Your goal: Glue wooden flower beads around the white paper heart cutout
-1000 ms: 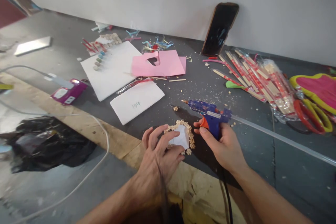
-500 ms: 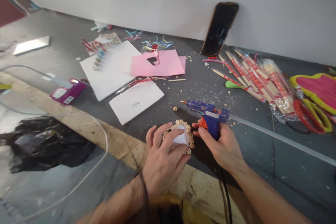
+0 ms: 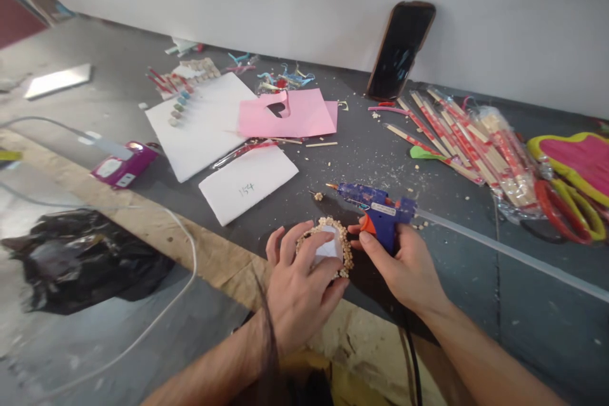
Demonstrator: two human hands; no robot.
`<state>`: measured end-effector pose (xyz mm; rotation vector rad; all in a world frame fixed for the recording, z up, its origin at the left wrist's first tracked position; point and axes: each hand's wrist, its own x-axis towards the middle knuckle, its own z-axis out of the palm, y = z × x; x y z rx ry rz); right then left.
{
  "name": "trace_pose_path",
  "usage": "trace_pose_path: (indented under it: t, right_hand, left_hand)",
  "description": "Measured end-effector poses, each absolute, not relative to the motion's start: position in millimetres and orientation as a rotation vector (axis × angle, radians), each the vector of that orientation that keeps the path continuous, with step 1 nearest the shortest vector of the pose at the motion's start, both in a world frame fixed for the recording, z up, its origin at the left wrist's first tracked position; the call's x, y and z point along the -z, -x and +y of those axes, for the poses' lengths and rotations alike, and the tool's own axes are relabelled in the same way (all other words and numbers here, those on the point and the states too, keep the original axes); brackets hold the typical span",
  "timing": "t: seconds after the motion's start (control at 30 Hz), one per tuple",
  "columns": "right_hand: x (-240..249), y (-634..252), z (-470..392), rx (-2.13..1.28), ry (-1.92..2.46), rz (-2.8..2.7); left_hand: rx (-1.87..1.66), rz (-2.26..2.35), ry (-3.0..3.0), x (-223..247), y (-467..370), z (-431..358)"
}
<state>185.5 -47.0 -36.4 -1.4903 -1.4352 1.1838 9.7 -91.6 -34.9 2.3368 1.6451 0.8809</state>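
My left hand (image 3: 299, 285) is curled over a small round piece with a white middle and a rim of pale beige bits (image 3: 348, 254), near the table's front edge. Its fingers grip the piece and cover part of it. In my right hand (image 3: 404, 266) is a blue hot glue gun (image 3: 375, 203) with an orange trigger, held by its handle. The nozzle points left, above the round piece. A long clear glue stick (image 3: 514, 254) sticks out of the gun's back. Close to the nozzle tip lies a small beige cluster (image 3: 318, 196).
A folded white paper marked 154 (image 3: 250, 183), pink paper (image 3: 304, 114) and a white sheet (image 3: 190, 146) lie beyond my left hand. A phone (image 3: 402, 51) leans on the wall. Wrapped chopsticks (image 3: 457, 139) and red-yellow scissors (image 3: 571, 212) are at right. A white cable (image 3: 193, 247) hangs at left.
Almost nothing differs. The whole view has shifted very slightly; both hands keep their hold on the round piece and the glue gun.
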Motion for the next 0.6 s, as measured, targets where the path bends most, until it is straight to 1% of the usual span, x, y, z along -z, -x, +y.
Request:
trace_pose_path:
  t: [0.37, 0.5, 0.6]
  right_hand:
    - [34.3, -184.3, -47.5, -1.195, 1.480, -1.378]
    - [14.7, -185.4, -46.9, -1.174, 1.446, -1.282]
    - [-7.3, -195.9, -53.4, -1.224, 1.434, -1.229]
  left_hand:
    - [-0.829, 1.632, -2.321, 33.8, -6.0, -93.8]
    - [-0.843, 1.624, -2.326, 35.2, -7.1, -94.3]
    - [-0.879, 1.613, -2.323, 36.9, -6.2, -95.2]
